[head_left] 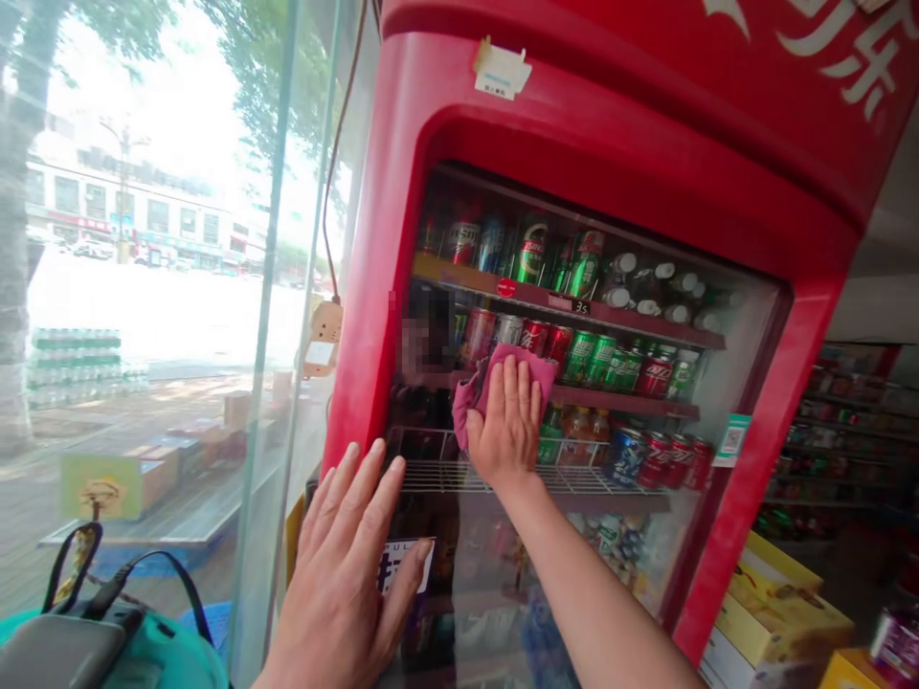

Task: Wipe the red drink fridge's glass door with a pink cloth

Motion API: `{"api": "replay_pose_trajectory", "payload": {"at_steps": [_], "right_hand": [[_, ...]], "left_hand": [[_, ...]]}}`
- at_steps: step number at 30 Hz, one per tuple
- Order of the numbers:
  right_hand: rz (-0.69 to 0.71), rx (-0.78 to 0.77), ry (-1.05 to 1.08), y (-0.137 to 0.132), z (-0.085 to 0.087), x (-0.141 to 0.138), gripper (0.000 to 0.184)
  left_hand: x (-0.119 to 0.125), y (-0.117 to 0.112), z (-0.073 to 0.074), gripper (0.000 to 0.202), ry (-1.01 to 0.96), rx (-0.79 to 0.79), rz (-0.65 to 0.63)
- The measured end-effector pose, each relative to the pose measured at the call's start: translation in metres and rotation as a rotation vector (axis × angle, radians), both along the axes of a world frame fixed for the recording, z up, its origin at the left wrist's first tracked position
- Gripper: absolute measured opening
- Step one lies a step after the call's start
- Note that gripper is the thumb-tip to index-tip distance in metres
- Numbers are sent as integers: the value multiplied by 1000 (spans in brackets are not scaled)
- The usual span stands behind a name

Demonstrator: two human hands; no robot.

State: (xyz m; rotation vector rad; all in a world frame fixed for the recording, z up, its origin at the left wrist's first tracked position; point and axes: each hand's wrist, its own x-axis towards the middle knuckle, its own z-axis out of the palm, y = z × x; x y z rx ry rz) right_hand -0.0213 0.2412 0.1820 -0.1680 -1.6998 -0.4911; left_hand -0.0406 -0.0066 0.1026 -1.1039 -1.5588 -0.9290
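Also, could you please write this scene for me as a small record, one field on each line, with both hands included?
Fridge: tall red drinks fridge with a clear glass door
Right hand: the right hand lies flat on a crumpled pink fabric cloth
Cloth position: against the door
Left hand: the left hand is open near the fridge's left edge; contact unclear
Behind glass: rows of colourful metal cans, some brownish bottles
Right of fridge: yellow cardboard boxes

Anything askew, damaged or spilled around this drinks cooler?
The small white label on the red cooler's upper frame looks odd: ragged-edged, with yellowish tape at its upper left. No spill shows around the pink cloth under the right hand.
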Motion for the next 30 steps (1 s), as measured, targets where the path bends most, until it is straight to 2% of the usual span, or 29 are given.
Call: {"api": "replay_pose_trajectory", "payload": {"at_steps": [3, 7, 11, 15, 19, 22, 27, 30], "right_hand": [[-18, -32, -1, -5, 1, -2, 82], [28, 34, -145, -35, 6, -22, 77], [102, 141, -272, -64, 24, -43, 68], [153, 196, -298, -67, 39, -43, 67], [213, 262, -289, -49, 46, -32, 68], [212, 271, -279, -27, 57, -20, 69], [168, 216, -223, 31, 78, 14, 75], [126, 168, -173, 68, 80, 43, 78]], "left_hand": [[-1, 0, -2, 78, -1, 0, -12], [1, 11, 1, 77, 2, -7, -36], [3, 21, 11, 77, 8, 16, -47], [7, 24, 25, 80, 8, 53, 18], [11, 33, 35, 82, 9, 62, 91], [16, 53, 43, 82, 5, 75, 106], [27, 98, 53, 84, 3, 66, 111], [30, 112, 58, 83, 11, 80, 115]]}}
